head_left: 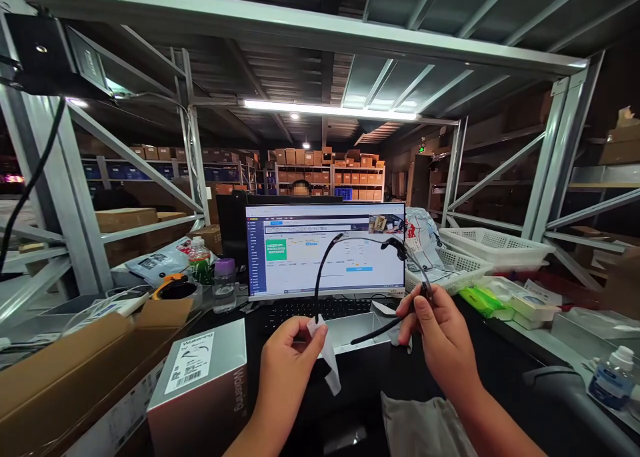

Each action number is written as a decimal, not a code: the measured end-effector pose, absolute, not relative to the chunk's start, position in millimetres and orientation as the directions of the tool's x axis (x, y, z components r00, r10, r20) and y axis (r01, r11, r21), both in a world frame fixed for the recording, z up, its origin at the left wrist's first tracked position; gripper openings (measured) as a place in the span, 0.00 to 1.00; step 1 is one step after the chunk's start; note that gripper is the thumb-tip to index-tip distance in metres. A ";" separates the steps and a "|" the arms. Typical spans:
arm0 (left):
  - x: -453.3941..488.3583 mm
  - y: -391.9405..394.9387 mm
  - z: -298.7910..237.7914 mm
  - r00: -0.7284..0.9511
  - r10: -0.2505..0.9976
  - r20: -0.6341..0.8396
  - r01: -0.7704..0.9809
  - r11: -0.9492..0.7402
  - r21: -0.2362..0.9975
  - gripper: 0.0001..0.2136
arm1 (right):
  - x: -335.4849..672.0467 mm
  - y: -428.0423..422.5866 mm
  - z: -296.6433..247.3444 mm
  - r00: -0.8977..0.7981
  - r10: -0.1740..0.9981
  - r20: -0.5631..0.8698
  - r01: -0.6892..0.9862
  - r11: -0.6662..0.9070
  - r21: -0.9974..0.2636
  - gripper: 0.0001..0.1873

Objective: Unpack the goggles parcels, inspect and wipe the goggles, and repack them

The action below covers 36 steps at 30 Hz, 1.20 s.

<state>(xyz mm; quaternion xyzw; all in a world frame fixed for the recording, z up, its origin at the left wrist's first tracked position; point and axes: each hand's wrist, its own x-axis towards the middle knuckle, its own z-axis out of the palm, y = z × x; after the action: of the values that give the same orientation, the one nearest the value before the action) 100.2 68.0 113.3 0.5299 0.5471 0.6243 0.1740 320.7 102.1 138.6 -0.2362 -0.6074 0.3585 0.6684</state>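
Observation:
Between my hands is a glasses-like wearable (pixel 321 263) with thin black curved arms and a clear, visor-like upper part, raised before the monitor. My left hand (pixel 295 350) is closed, pinching the lower end of one arm with a strip of white tissue (pixel 330 363) hanging from it. My right hand (pixel 443 337) is closed around the other side near the joint, and the second arm points down-left from it. A bit of white material shows below its fingers. Behind the hands lies an open silver-white box (pixel 357 330). A grey cloth pouch (pixel 425 427) lies below my right hand.
A boxed product marked Wakening (pixel 200 383) stands left, beside an open cardboard carton (pixel 65 370). The monitor (pixel 325 263) and keyboard (pixel 295 310) are ahead. White baskets (pixel 495 247), a green wipes packet (pixel 483 301), a bottle (pixel 614 377) and a grey scanner-like object (pixel 575 397) sit right.

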 end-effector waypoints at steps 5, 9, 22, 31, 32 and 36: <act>98.0 70.6 111.6 -0.389 0.800 0.458 0.357 -0.327 0.875 0.18 | 321.3 102.8 136.3 0.005 0.772 0.636 -0.267 0.614 -0.743 0.12; 97.5 70.5 112.0 -0.403 0.793 0.456 0.360 -0.321 0.876 0.18 | 322.2 101.0 137.1 0.016 0.770 0.637 -0.263 0.618 -0.741 0.12; 98.2 70.9 109.7 -0.406 0.788 0.462 0.361 -0.326 0.874 0.18 | 318.2 102.1 135.1 0.022 0.772 0.635 -0.227 0.622 -0.749 0.14; 94.3 69.6 113.1 -0.425 0.788 0.445 0.310 -0.336 0.890 0.18 | 320.0 103.7 134.0 0.001 0.764 0.645 -0.159 0.637 -0.755 0.14; 92.7 70.3 113.0 -0.424 0.793 0.437 0.295 -0.335 0.895 0.18 | 321.8 105.3 134.2 -0.004 0.759 0.652 -0.136 0.645 -0.752 0.14; 86.8 74.3 112.9 -0.386 0.833 0.396 0.222 -0.333 0.916 0.20 | 333.9 112.0 137.8 -0.043 0.736 0.675 -0.032 0.675 -0.738 0.13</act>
<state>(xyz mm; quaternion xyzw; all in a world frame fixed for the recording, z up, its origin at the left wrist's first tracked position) 86.8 74.3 112.9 0.5010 0.5266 0.6446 0.2370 333.9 112.0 137.8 -0.2683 -0.6564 0.3012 0.6375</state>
